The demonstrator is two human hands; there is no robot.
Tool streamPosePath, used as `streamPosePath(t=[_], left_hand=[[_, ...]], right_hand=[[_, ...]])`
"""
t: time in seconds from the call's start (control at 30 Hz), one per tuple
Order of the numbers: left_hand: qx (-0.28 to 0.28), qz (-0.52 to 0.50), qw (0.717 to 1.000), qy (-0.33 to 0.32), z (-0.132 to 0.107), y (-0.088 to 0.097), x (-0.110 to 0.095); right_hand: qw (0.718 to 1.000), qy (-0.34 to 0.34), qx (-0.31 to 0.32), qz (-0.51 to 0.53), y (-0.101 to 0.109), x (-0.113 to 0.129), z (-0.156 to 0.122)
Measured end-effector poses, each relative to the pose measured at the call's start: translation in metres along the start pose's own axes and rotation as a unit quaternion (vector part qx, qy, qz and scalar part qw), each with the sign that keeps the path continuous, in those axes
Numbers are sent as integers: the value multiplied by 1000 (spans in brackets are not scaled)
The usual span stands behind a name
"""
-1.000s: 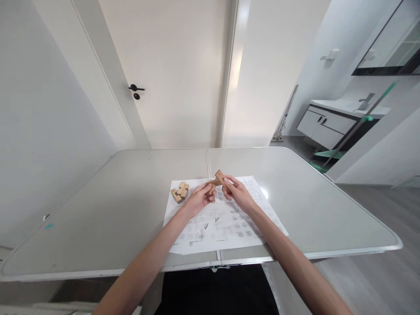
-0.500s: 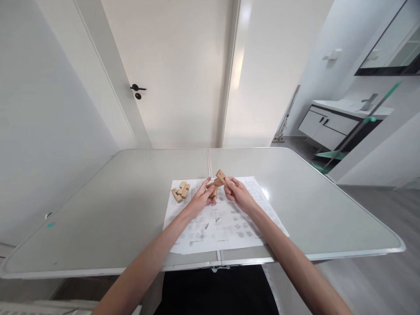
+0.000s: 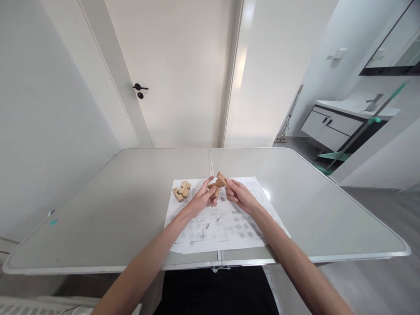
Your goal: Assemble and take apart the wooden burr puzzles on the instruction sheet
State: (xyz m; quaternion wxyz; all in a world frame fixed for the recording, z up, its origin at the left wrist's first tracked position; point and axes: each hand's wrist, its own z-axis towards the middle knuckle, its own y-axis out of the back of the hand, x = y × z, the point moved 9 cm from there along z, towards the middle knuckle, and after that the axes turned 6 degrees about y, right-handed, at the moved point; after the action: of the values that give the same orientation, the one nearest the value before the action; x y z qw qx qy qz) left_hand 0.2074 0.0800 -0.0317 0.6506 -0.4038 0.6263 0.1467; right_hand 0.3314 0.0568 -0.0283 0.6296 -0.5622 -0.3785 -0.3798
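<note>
Over the printed paper sheet (image 3: 197,236), both hands are brought together around notched wooden puzzle pieces. My left hand (image 3: 201,202) is closed on crossed wooden pieces (image 3: 215,192), with thumb and fingers partly covering them. My right hand (image 3: 239,192) pinches the lower end of a wooden block (image 3: 222,176) that tilts up to the left and meets the pieces in my left hand. Whether they interlock or only touch, I cannot tell. Several loose notched wooden pieces (image 3: 185,189) lie in a small heap on the sheet's upper left.
The pale folding table (image 3: 131,192) has a metal rim and a seam down its middle. A closed white door (image 3: 177,78) with a black handle (image 3: 140,87) stands behind it. At the right are a sink cabinet (image 3: 331,124) and a green-and-grey pole (image 3: 364,124).
The block in my right hand has turned slightly and sits a little lower against the other pieces. My left hand keeps its hold. The whole view has shifted slightly.
</note>
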Motion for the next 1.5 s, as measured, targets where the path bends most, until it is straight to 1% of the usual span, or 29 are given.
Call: streamPosePath(t=[0.1, 0.27, 0.53, 0.73, 1.0, 1.07, 1.2, 1.27, 1.33, 1.5], left_hand=[[-5, -12, 1000, -12, 0, -1, -3], [-9, -33, 999, -33, -1, 1, -8], [-2, -22, 999, -39, 0, 2, -5], [-6, 1, 999, -32, -1, 2, -4], [-1, 20, 1000, -21, 0, 0, -2], [2, 16, 1000, -19, 0, -1, -2], [22, 10, 1000, -13, -1, -7, -5], [31, 11, 999, -4, -3, -11, -6], [26, 2, 1000, 3, -3, -12, -7], [-10, -38, 999, 1, 1, -9, -9]], right_hand=[[1000, 6, 0, 1, -2, 0, 0], [1000, 15, 17, 18, -7, 3, 0], [1000, 23, 19, 1, -14, -4, 0], [999, 27, 8, -22, -11, -4, -2], [1000, 26, 2, -9, -7, -7, 2], [1000, 11, 14, 1, -6, -8, 3], [997, -34, 63, 15, -8, -11, 0], [996, -39, 73, 17, -10, -12, 0], [997, -25, 65, 17, -12, -13, 2], [1000, 20, 16, 12, -12, -13, 9]])
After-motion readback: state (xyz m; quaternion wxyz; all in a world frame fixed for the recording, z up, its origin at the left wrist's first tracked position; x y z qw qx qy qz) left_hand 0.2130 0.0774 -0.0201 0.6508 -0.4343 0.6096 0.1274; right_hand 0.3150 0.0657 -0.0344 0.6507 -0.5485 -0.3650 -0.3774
